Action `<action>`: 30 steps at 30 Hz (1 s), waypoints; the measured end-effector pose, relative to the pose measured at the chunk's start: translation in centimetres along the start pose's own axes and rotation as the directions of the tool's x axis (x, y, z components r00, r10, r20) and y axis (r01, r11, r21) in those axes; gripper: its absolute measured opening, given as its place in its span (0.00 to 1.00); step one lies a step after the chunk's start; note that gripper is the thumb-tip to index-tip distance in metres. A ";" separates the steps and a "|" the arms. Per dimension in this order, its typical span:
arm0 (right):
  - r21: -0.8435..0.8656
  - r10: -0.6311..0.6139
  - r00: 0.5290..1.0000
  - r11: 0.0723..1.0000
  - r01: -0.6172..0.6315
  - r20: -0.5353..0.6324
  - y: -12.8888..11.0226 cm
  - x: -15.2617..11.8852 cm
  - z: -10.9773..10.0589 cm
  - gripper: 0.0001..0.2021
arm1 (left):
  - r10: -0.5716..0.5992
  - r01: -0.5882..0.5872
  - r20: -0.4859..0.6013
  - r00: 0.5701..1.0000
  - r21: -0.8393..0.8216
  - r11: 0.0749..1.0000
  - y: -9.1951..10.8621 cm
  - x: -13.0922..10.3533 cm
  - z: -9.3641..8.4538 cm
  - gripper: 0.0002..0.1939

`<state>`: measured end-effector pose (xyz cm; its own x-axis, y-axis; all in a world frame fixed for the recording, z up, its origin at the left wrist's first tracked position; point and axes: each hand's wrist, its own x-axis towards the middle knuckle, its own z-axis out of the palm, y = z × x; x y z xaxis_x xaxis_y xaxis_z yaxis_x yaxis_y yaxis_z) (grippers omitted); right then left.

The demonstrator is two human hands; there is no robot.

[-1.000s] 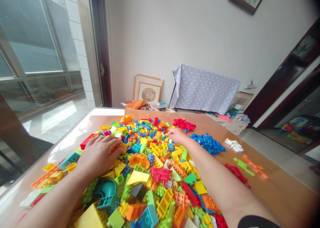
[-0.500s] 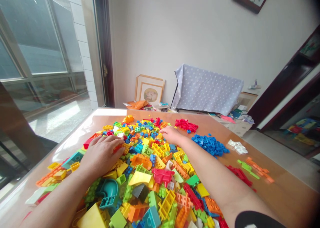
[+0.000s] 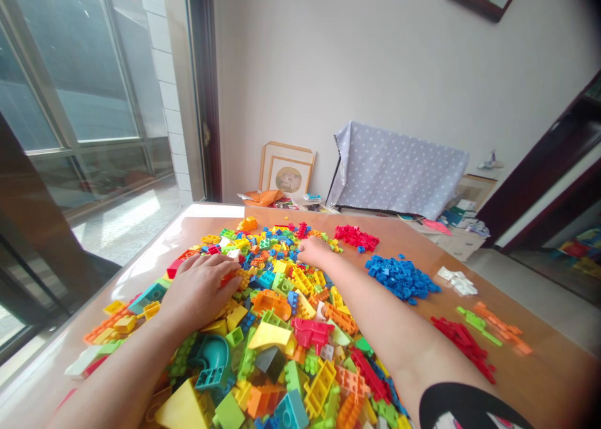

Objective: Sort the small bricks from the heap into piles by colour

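A large mixed heap of toy building bricks (image 3: 270,336) covers the middle of the table. My left hand (image 3: 201,285) rests on the heap's left side, palm down, fingers loosely stretched, beside red and orange bricks. Farther off, my right hand (image 3: 315,251) is among the small bricks (image 3: 277,244) at the back of the heap. Its fingers are curled together and point down; whatever is between them is hidden. Near that hand lies a pile of small red bricks (image 3: 355,237), and a pile of blue bricks (image 3: 399,277) sits right of my right forearm.
White pieces (image 3: 457,281), long red pieces (image 3: 462,347), a light green piece (image 3: 479,325) and orange pieces (image 3: 503,325) lie apart at the right of the table (image 3: 544,379). Beyond the far edge stand a framed picture (image 3: 288,177) and something under a dotted cloth (image 3: 399,169).
The view has swung slightly left, so everything sits a bit farther right. My right hand has shifted slightly left over the small bricks. The left hand stays in place on the heap.
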<state>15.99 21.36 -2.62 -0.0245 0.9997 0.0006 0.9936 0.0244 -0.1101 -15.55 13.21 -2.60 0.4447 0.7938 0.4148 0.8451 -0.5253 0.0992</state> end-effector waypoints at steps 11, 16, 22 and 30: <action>0.104 -0.184 0.974 0.975 0.199 -0.134 -3.4 -0.1 -1.5 0.11 | -0.004 0.004 0.000 1.000 0.007 1.000 0.2 -0.1 -0.2 0.19; 0.089 -0.292 0.952 0.950 0.300 -0.087 -6.5 0.5 -1.2 0.09 | -0.009 0.009 -0.004 1.000 -0.016 1.000 0.3 -0.1 -0.3 0.18; 0.073 -0.288 0.957 0.955 0.286 0.015 -6.9 1.2 -1.2 0.09 | -0.009 0.009 -0.005 1.000 -0.030 1.000 0.5 0.0 -0.4 0.17; 0.143 -0.275 0.961 0.953 0.269 0.026 -6.6 1.2 -1.4 0.09 | -0.002 0.002 -0.023 1.000 -0.030 1.000 0.5 -0.1 -0.3 0.16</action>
<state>9.53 22.44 -0.46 -0.2995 0.9541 0.0054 0.9241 0.2915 -0.2471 -15.27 12.76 -2.29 0.4357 0.7877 0.4355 0.8367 -0.5328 0.1266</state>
